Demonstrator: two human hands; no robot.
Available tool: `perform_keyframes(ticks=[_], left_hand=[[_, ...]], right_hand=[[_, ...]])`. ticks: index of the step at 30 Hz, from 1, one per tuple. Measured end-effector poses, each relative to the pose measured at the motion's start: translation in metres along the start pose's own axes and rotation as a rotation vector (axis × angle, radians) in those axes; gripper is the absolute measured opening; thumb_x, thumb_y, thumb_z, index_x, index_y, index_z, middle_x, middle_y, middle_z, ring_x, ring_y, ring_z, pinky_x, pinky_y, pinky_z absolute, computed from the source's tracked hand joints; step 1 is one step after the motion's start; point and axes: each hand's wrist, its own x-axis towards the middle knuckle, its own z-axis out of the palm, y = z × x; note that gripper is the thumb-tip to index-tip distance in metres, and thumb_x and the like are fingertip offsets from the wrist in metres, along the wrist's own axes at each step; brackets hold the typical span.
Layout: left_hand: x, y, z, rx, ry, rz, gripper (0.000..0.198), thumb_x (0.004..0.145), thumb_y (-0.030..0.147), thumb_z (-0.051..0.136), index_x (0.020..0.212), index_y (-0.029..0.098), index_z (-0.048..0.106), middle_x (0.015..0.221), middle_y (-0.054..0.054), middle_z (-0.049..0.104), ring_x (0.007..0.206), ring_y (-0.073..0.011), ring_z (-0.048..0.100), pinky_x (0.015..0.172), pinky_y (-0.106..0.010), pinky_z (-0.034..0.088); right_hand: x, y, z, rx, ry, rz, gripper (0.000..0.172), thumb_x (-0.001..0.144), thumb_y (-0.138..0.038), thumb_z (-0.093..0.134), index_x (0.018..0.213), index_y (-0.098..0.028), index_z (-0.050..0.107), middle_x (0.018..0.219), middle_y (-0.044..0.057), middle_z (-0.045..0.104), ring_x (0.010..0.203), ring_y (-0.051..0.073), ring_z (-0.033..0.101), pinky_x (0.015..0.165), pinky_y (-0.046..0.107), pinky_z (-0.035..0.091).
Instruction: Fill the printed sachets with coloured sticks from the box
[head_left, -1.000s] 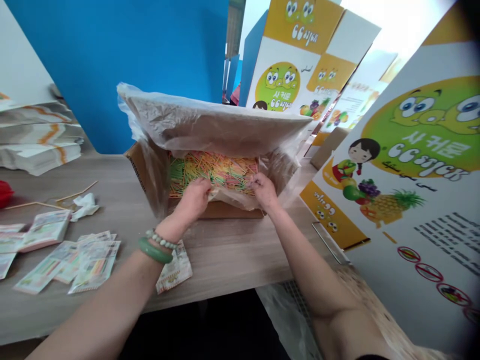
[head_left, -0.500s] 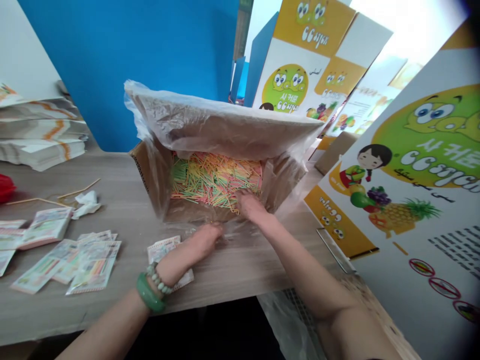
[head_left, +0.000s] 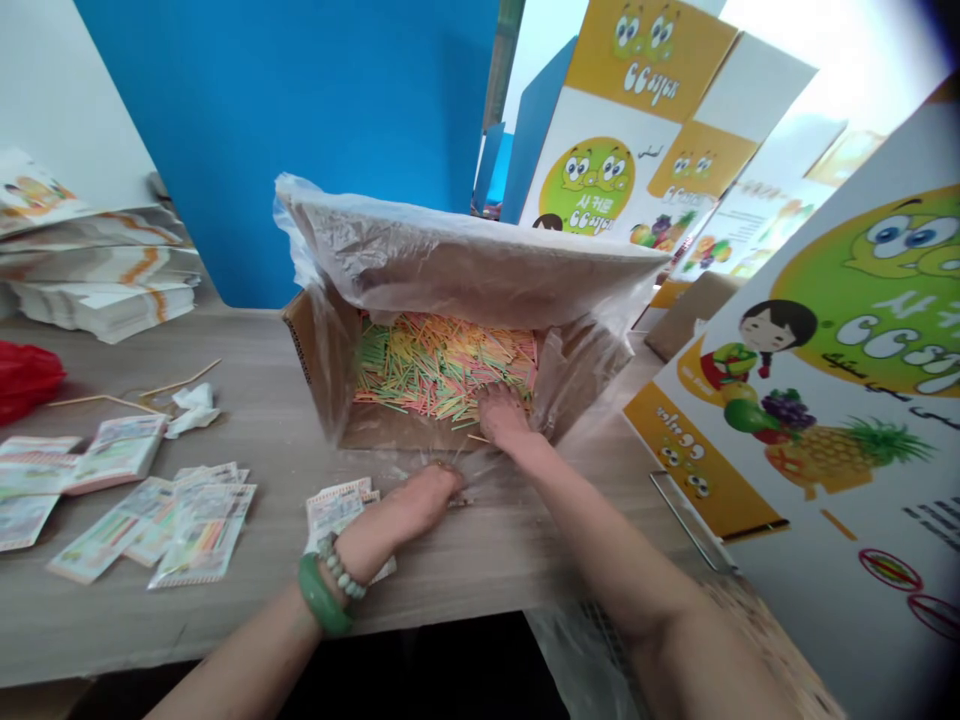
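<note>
A cardboard box (head_left: 319, 365) lined with clear plastic (head_left: 450, 270) stands in front of me, holding a mass of thin coloured sticks (head_left: 420, 365) in green, yellow, orange and pink. My right hand (head_left: 504, 412) reaches into it, fingers spread down on the sticks at the near right. One loose stick (head_left: 478, 438) lies by its thumb side. Outside the near wall, my left hand (head_left: 429, 497) rests low over the table, fingers curled together by the liner's edge; what they hold is hidden. Printed clear packets (head_left: 337, 508) lie partly under my left wrist, which wears a green bangle and beads.
Filled packets (head_left: 202, 535) and a packet stack (head_left: 120, 448) lie on the left of the table (head_left: 255, 400), near crumpled tissue (head_left: 193, 408) and a red bag (head_left: 28, 380). Folded cartons (head_left: 105, 290) are piled behind. Large printed cartons (head_left: 847, 350) stand at right.
The view has shifted slightly left, so things sit further right. My right hand has moved slightly within the sticks, and a loose stick shows beside it. My left hand stays by the near wall.
</note>
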Motion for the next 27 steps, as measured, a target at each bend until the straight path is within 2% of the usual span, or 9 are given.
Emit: perform_keyframes(ticks=[5, 7, 11, 15, 18, 20, 22, 24, 27], left_hand=[[-0.009, 0.011, -0.005, -0.035, -0.006, -0.017, 0.026, 0.079, 0.006, 0.044, 0.081, 0.017, 0.067, 0.093, -0.012, 0.071, 0.092, -0.0239, 0.065, 0.081, -0.032, 0.050], [-0.016, 0.016, -0.010, -0.094, 0.027, -0.021, 0.024, 0.077, 0.005, 0.044, 0.078, 0.017, 0.065, 0.094, -0.011, 0.070, 0.091, -0.0239, 0.065, 0.082, -0.033, 0.050], [-0.032, 0.016, -0.019, -0.419, 0.306, -0.050, 0.016, 0.080, 0.011, 0.048, 0.075, 0.018, 0.061, 0.091, -0.006, 0.068, 0.088, -0.0201, 0.062, 0.082, -0.031, 0.048], [-0.047, 0.002, -0.024, -0.916, 0.613, -0.249, 0.011, 0.080, 0.028, 0.059, 0.078, 0.018, 0.061, 0.074, 0.000, 0.064, 0.072, -0.0163, 0.059, 0.070, -0.027, 0.047], [-0.052, -0.012, -0.031, -1.067, 0.700, -0.366, 0.015, 0.075, 0.031, 0.064, 0.080, 0.017, 0.062, 0.072, 0.001, 0.065, 0.066, -0.0151, 0.059, 0.066, -0.027, 0.047], [-0.047, -0.019, -0.038, -1.007, 0.717, -0.380, 0.016, 0.074, 0.027, 0.065, 0.086, 0.016, 0.067, 0.082, -0.003, 0.070, 0.078, -0.0184, 0.064, 0.075, -0.031, 0.051], [-0.033, -0.023, -0.045, -0.895, 0.729, -0.339, 0.021, 0.073, 0.021, 0.064, 0.093, 0.017, 0.070, 0.105, -0.008, 0.073, 0.105, -0.0241, 0.065, 0.094, -0.038, 0.049], [-0.012, -0.023, -0.050, -0.798, 0.713, -0.264, 0.026, 0.072, 0.015, 0.062, 0.096, 0.019, 0.072, 0.129, -0.010, 0.067, 0.131, -0.0270, 0.052, 0.110, -0.044, 0.040], [0.017, -0.020, -0.052, -0.737, 0.612, -0.182, 0.032, 0.076, 0.011, 0.058, 0.104, 0.018, 0.071, 0.140, -0.011, 0.061, 0.140, -0.0262, 0.044, 0.117, -0.047, 0.033]], right_hand=[[0.010, 0.013, -0.006, 0.080, 0.036, 0.124, 0.036, 0.087, -0.007, 0.041, 0.117, -0.010, 0.060, 0.105, 0.020, 0.069, 0.106, 0.030, 0.060, 0.097, 0.042, 0.039], [0.013, 0.018, -0.009, 0.344, 0.104, 0.188, 0.033, 0.084, -0.011, 0.046, 0.116, -0.014, 0.058, 0.096, 0.015, 0.069, 0.098, 0.028, 0.062, 0.092, 0.040, 0.041], [0.016, 0.001, -0.003, 0.933, 0.199, 0.198, 0.024, 0.085, -0.022, 0.044, 0.105, -0.020, 0.056, 0.087, 0.004, 0.065, 0.086, 0.021, 0.062, 0.083, 0.032, 0.047], [0.006, -0.046, 0.021, 1.284, 0.176, 0.039, 0.014, 0.083, -0.031, 0.046, 0.089, -0.021, 0.054, 0.086, 0.001, 0.065, 0.085, 0.018, 0.060, 0.082, 0.029, 0.048], [-0.004, -0.069, 0.038, 1.349, 0.135, -0.024, 0.013, 0.077, -0.033, 0.052, 0.083, -0.022, 0.054, 0.087, 0.000, 0.064, 0.086, 0.018, 0.058, 0.083, 0.030, 0.047], [-0.009, -0.073, 0.045, 1.347, 0.143, 0.008, 0.013, 0.076, -0.033, 0.051, 0.084, -0.022, 0.054, 0.086, -0.001, 0.063, 0.085, 0.018, 0.058, 0.083, 0.029, 0.047], [-0.011, -0.072, 0.049, 1.366, 0.163, 0.029, 0.015, 0.078, -0.034, 0.050, 0.086, -0.023, 0.056, 0.085, -0.001, 0.064, 0.083, 0.018, 0.058, 0.081, 0.030, 0.049], [-0.009, -0.070, 0.053, 1.348, 0.208, 0.006, 0.019, 0.080, -0.034, 0.048, 0.092, -0.022, 0.059, 0.089, 0.001, 0.066, 0.086, 0.019, 0.060, 0.083, 0.032, 0.050], [-0.003, -0.068, 0.060, 1.201, 0.237, -0.033, 0.027, 0.085, -0.029, 0.043, 0.101, -0.021, 0.063, 0.091, 0.005, 0.069, 0.092, 0.021, 0.063, 0.088, 0.034, 0.052]])
